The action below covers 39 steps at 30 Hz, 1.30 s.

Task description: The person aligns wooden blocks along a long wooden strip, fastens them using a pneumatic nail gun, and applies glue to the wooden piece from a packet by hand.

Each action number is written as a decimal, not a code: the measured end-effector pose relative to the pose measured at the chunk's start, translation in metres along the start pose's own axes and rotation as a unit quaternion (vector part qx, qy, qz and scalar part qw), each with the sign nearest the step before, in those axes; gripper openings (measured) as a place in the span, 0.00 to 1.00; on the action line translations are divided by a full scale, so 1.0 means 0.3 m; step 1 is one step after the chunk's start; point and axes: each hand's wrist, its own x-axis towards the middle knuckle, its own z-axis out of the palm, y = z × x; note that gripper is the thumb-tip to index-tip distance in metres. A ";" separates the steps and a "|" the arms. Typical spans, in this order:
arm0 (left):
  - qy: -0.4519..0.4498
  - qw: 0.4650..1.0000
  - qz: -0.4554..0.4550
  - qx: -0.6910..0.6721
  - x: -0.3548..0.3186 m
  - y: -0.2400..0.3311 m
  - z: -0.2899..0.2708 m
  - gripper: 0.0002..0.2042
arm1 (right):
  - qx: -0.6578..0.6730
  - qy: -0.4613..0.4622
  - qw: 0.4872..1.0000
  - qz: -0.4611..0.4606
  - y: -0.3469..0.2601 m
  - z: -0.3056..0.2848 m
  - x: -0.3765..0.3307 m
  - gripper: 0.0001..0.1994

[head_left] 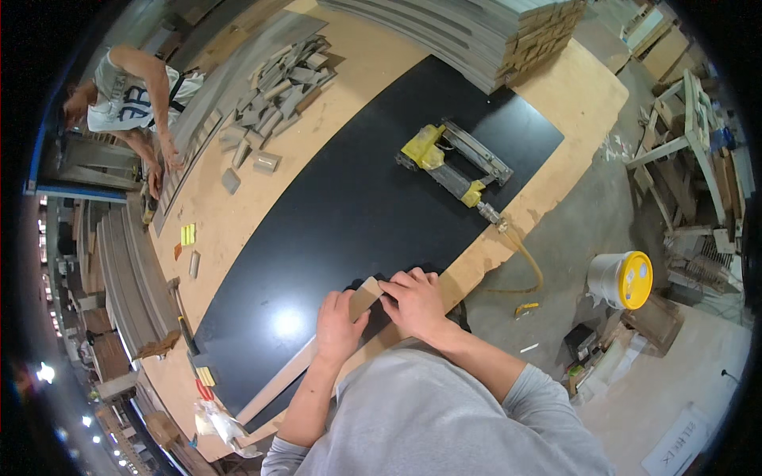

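My left hand point(337, 324) presses down on a long pale wooden strip point(290, 373) that lies along the near edge of a black panel point(357, 214). My right hand point(414, 300) rests its fingertips on the strip's far end point(366, 295), where a short wooden piece meets it. Both hands lie side by side on the wood. A yellow and grey pneumatic nail gun point(452, 163) lies on the black panel beyond my hands, with its hose point(528, 258) trailing off the bench edge.
The brown workbench point(238, 230) carries a heap of short grey wood offcuts point(274, 87) and stacked boards point(492, 32) at the far end. Another person point(131, 91) works at the bench's left side. A white bucket with a yellow lid point(623, 279) stands on the floor to the right.
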 end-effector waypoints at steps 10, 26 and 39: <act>-0.022 1.000 -0.004 -0.005 0.013 -0.005 0.005 0.25 | 0.003 -0.077 0.997 -0.020 0.052 -0.071 0.045 0.14; 0.033 0.999 -0.024 0.011 -0.021 -0.012 -0.003 0.22 | -0.154 -0.044 0.982 0.104 0.317 -0.296 0.667 0.49; 0.027 0.999 -0.018 0.038 -0.024 -0.029 0.040 0.19 | 0.275 -0.479 0.800 0.234 -0.155 -0.498 0.503 0.38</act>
